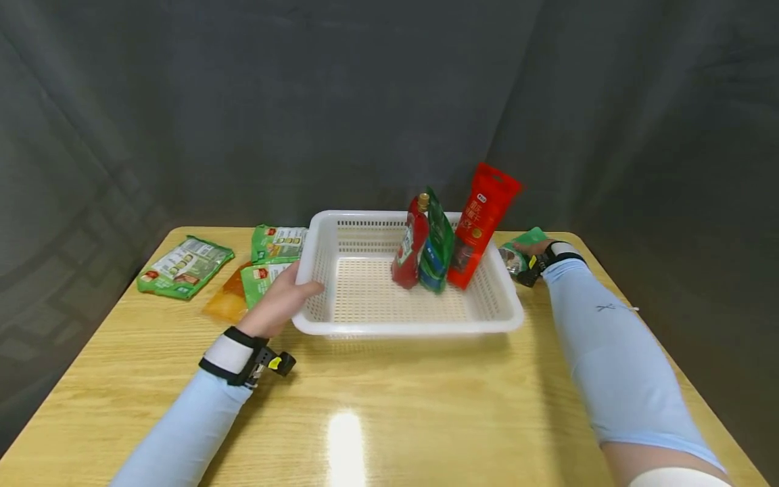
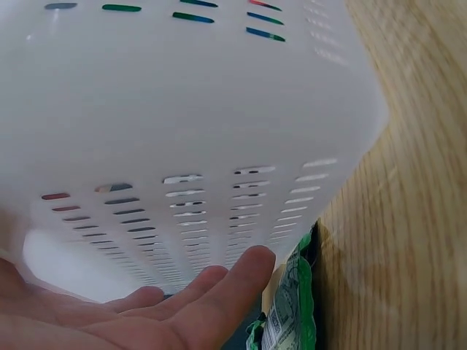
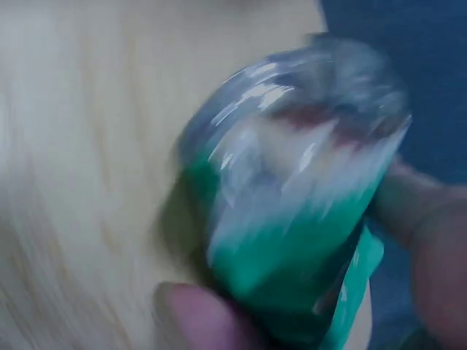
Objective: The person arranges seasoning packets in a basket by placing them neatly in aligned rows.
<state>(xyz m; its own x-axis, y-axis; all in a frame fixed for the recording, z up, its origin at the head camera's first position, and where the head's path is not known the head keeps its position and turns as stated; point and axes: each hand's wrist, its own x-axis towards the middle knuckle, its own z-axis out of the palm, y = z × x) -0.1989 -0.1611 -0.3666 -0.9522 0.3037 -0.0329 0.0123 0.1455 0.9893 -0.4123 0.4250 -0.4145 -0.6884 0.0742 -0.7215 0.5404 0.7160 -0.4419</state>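
A white plastic basket (image 1: 404,329) is held at its left rim by my left hand (image 1: 278,303), the thumb over the rim and the other fingers along the outer wall. In the left wrist view those fingers (image 2: 219,306) lie against the slotted wall. A red squeeze pouch (image 1: 411,250) with a gold cap, a green pouch (image 1: 437,247) and a tall red packet (image 1: 477,226) lean in the basket's right part. My right hand (image 1: 537,247), at the table's far right, grips a green packet (image 3: 292,270) with a clear window, blurred in the right wrist view.
Left of the basket lie several green packets, one alone at the far left (image 1: 185,267), another at the back (image 1: 278,243). An orange packet (image 1: 228,301) lies near them. A dark curtain (image 1: 365,108) hangs behind the wooden table (image 1: 426,406).
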